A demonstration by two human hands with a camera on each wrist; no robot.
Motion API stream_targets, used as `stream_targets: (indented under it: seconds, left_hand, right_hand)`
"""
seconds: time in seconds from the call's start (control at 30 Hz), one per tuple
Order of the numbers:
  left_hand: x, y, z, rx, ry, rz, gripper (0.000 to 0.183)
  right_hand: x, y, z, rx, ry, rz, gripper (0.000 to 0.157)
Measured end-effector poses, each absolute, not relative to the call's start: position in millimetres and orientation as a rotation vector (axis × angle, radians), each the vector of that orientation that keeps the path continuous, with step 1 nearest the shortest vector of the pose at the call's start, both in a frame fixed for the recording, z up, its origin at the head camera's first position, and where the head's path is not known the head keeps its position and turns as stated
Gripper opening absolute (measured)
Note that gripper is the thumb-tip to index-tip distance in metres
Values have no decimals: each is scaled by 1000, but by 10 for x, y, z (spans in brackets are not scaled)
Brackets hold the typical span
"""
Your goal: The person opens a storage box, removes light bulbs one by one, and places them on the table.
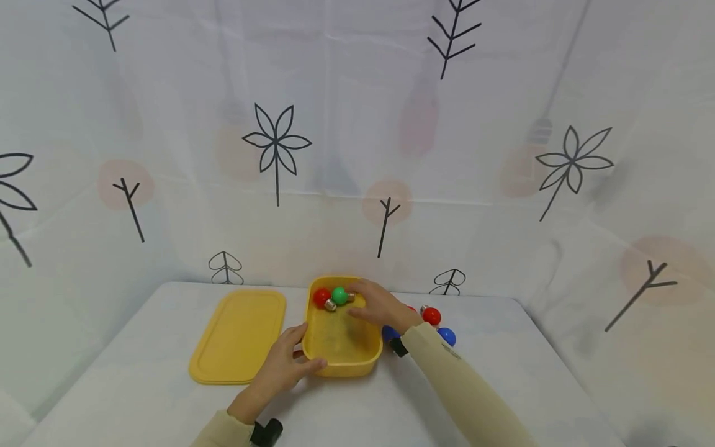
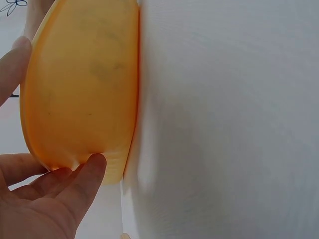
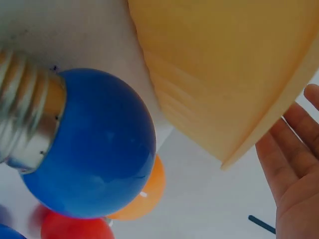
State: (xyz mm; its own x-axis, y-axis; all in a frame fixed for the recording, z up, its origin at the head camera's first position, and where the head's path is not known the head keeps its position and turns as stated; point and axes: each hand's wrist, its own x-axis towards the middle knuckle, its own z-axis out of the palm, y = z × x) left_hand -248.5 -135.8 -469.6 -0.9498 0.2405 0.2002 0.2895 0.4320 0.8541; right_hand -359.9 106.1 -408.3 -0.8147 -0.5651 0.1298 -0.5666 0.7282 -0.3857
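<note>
A yellow plastic box [image 1: 343,370] stands on the table with a red light bulb [image 1: 321,297] and a green light bulb [image 1: 339,295] lying at its far end. My left hand [image 1: 285,363] grips its near left corner, thumb at the front rim and fingers against the left side; the left wrist view shows these fingers [image 2: 89,184] touching the wall. Over the right rim reaches my right hand [image 1: 382,305], fingers extended close to the green bulb's metal base. No bulb shows in its grasp, though part of the hand is hidden behind the box in the right wrist view.
A flat yellow lid [image 1: 237,335] lies left of the box. Right of it, partly under my right arm, are several bulbs: a red bulb [image 1: 431,316], a blue bulb [image 1: 447,336], another blue bulb [image 3: 99,144] and an orange bulb [image 3: 149,191]. A patterned cloth [image 1: 335,155] hangs behind.
</note>
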Motion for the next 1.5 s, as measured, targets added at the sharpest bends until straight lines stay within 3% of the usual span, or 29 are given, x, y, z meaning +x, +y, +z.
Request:
stream_targets:
  seconds: [0.43, 1.03, 1.5]
  left_hand:
    - [-2465, -1359, -4660, -489, -2662, -1525, 89]
    - [-2463, -1351, -4650, -514, -2663, -1544, 89]
    - [-2454, -1361, -4642, -508, -2670, -1537, 87]
  right_hand:
    - [-3789, 949, -4071, 1059, -2967, 667, 50]
    - [-3975, 820, -4178, 976, -3089, 559, 52]
    - [-3954, 767, -4240, 955, -3096, 448, 53]
